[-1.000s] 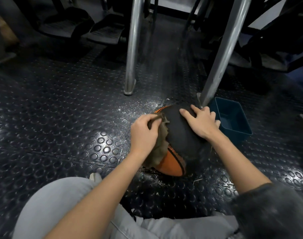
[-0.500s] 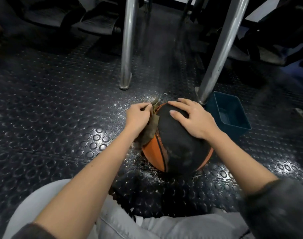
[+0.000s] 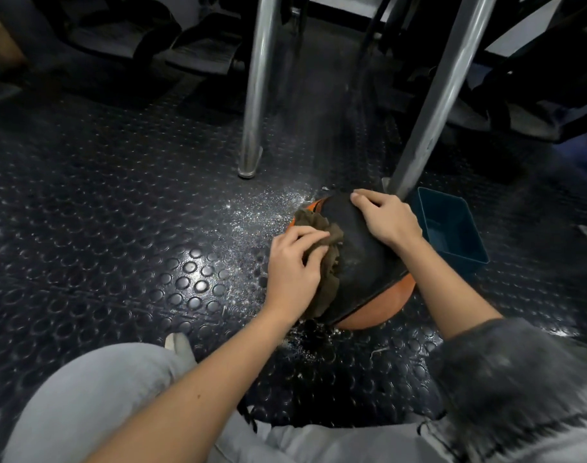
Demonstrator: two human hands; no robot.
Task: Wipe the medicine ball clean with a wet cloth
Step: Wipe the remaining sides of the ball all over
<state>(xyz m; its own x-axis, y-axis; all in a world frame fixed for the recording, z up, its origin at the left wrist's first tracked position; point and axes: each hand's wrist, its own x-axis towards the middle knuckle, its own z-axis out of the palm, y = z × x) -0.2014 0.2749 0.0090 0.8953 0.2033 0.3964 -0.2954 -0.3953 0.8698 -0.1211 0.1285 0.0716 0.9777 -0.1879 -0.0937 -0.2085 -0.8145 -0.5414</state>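
The round black-and-orange rubber medicine ball [image 3: 362, 262] sits on the floor right in front of your knees, just beside the foot of a slanted metal leg, and your hands work it from both sides. Your right hand [image 3: 387, 220] lies over the top of the black panel with its fingers spread and only lightly bent, gripping nothing; I judge it is there to pin the ball so it cannot roll away under the rubbing. Your left hand [image 3: 293, 269] has its fingers curled round a crumpled brown wet cloth [image 3: 330, 272] and presses it against the ball's left flank, where the loose folds hang down toward the floor. Holding the cloth bunched gives you a thick pad to scrub with. The orange panel low on the right looks untouched by the cloth, so you will likely need to turn the ball to reach it. The small blue plastic tub [image 3: 452, 228] stands just right of the ball, within easy reach for re-wetting, though I cannot tell from this angle whether it holds water. Pale wet speckles [image 3: 268, 208] are scattered over the dark studded rubber floor [image 3: 118, 228] left of the ball, so watch for slipping there.
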